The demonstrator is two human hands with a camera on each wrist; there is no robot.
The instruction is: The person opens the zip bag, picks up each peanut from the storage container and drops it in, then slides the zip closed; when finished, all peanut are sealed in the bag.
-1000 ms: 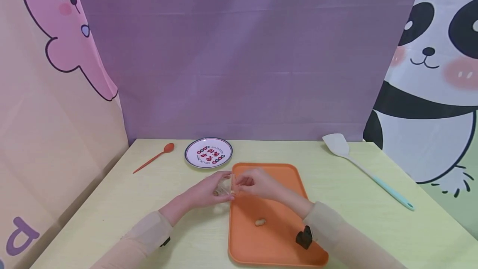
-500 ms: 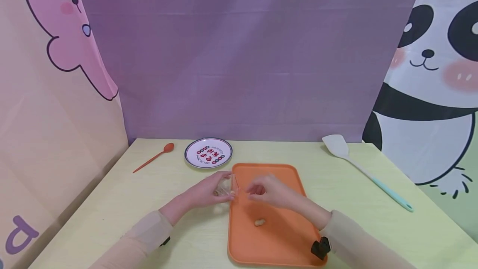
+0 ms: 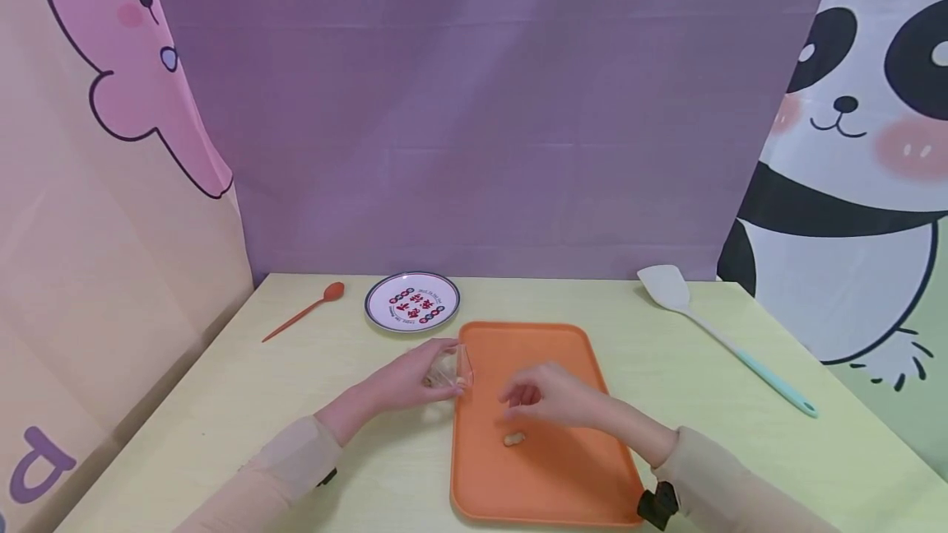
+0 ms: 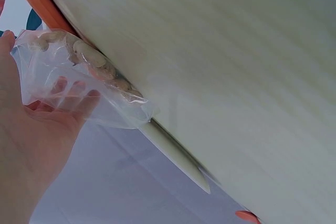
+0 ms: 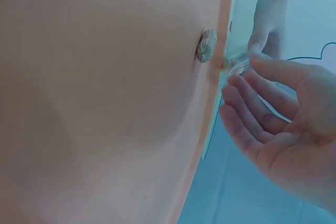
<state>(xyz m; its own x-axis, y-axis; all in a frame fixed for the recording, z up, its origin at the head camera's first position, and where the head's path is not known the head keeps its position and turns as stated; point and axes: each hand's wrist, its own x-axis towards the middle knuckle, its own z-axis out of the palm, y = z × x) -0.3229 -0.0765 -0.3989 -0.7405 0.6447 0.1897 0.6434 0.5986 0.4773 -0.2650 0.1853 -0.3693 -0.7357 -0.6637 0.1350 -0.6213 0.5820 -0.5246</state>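
My left hand (image 3: 409, 377) grips a clear plastic bag (image 3: 448, 368) beside the left edge of the orange tray (image 3: 489, 484). In the left wrist view, several peanuts (image 4: 90, 55) in their shells lie inside the see-through bag, with fingers behind it. One peanut (image 3: 514, 439) rests on the tray, toward its near half. Just above and behind that peanut hovers my right hand (image 3: 555, 395). Its fingers are loosely bent, and the right wrist view shows nothing between fingers and thumb.
Behind the tray's left corner sits a white plate (image 3: 379, 303) with a dark rim and red print. An orange spoon (image 3: 302, 317) lies at the far left. On the right lies a white spatula (image 3: 711, 331) with a light green handle.
My right hand has drawn away from the bag's mouth, moving right and toward me over the tray. The left hand keeps the bag in the same place; the peanut stays put.
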